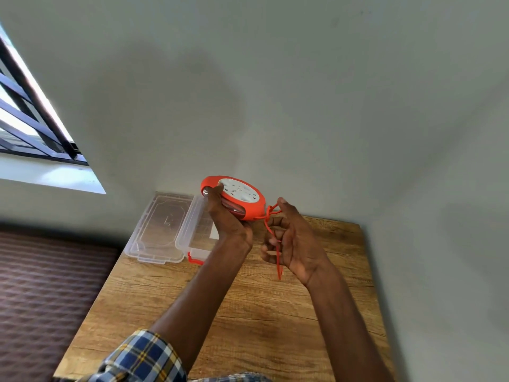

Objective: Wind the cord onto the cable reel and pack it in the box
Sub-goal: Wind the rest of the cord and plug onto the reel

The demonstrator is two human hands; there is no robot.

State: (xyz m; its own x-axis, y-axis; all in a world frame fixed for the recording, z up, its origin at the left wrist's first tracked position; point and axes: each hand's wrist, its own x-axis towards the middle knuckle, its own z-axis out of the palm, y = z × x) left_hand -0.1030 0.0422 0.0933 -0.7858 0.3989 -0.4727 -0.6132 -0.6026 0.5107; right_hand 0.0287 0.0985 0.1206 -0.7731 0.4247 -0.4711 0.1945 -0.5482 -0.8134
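— What sort of place is this?
— A plain room in a home, by the look of it. A wooden table (275,312) is pushed into the corner of bare painted walls (303,92).
— Anything else?
— Left of the table, a barred window (30,117) above and a brown quilted surface (46,293) below, maybe a mattress.

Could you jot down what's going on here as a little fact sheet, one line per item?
left hand: holds the cable reel up above the table
right hand: grips the orange cord hanging from the reel
box: clear plastic, open, at the table's far left
lid: lying flat beside the box
cord: partly loose, not fully wound
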